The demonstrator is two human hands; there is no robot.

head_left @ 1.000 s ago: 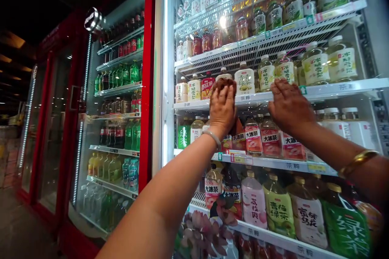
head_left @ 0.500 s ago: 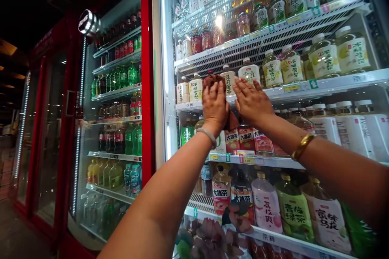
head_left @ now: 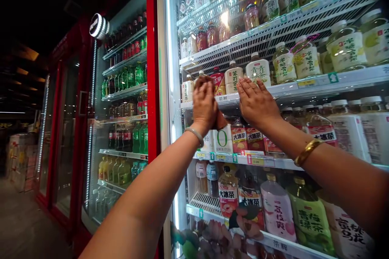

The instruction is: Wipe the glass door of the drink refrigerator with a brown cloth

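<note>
Through the glass door [head_left: 231,110] of a lit drinks cooler I see rows of bottles. My left hand [head_left: 204,103], wearing a pale bangle [head_left: 195,136], presses a brown cloth [head_left: 221,121] against the glass. Part of the cloth shows above the fingertips and below the palm; the rest is hidden under the hand. To the right, my right hand [head_left: 255,103] rests flat on the glass, fingers stretched out and no object in it. A gold bracelet [head_left: 307,152] circles the right wrist. Behind the glass, a red-labelled bottle [head_left: 217,81] stands between the hands.
A red door frame [head_left: 152,89] divides this cooler from another drinks cooler [head_left: 124,129] on the left. Farther left stand more red cabinets [head_left: 65,129] and stacked boxes [head_left: 22,162]. Pinkish petal-like shapes [head_left: 212,236] show low on the glass, perhaps a reflection.
My left hand has slid left with the cloth, widening the gap between my hands and uncovering the red-labelled bottle. My right hand stays on nearly the same glass area. The view has shifted slightly.
</note>
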